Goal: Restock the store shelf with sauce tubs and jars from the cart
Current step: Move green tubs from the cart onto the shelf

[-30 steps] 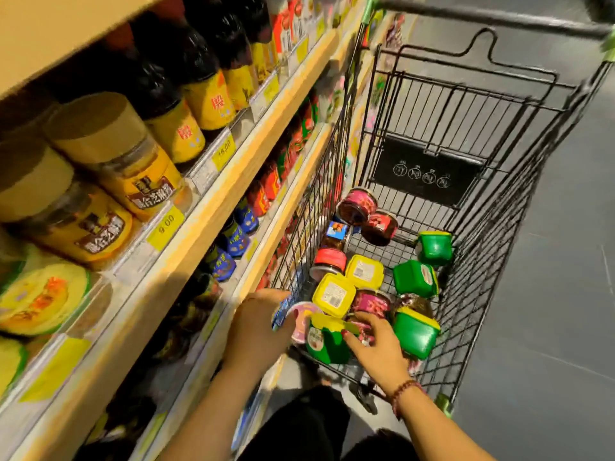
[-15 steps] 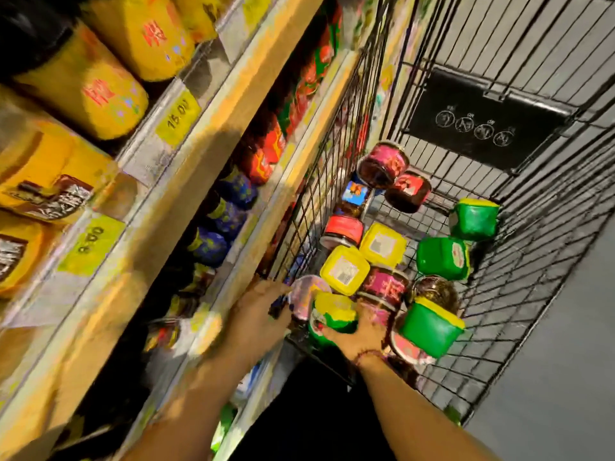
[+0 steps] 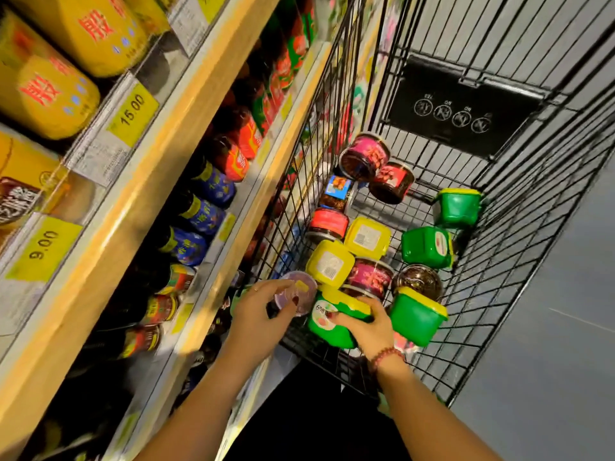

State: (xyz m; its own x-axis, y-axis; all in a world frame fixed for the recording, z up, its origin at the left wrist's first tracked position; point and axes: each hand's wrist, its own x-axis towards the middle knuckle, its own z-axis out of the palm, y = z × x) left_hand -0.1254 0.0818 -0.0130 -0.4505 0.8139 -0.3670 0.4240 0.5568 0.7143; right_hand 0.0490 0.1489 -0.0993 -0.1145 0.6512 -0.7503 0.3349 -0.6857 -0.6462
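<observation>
We are working at the near corner of the cart (image 3: 532, 247), which is standing just beside the shelf (image 3: 109, 254). Our left hand (image 3: 258, 316) is curling its fingers round the rim of a purple-lidded jar (image 3: 296, 291). Our right hand (image 3: 364, 327) is gripping a green tub (image 3: 327, 322), fingers and thumb closed over its yellow-lidded top. Both things are sitting low in the cart, not yet on the shelf.

We are judging the risks as these. The jar is being held only at its lid edge, so it could be slipping free as we are lifting it over the wire wall, and glass dropping among the others could be cracking. The tub's lid could be popping off under a grip that is taking it from the top. Neighbours are crowding against the tub, so pulling it out could be setting them rolling. Carrying two things at once, we are also risking a knock against the packed shelf jars (image 3: 213, 184).

We are counting four green tubs, ours included, two tubs showing yellow labelled faces (image 3: 367, 237), and seven jars, ours included. Something pink under our right wrist is too hidden to be counting.
</observation>
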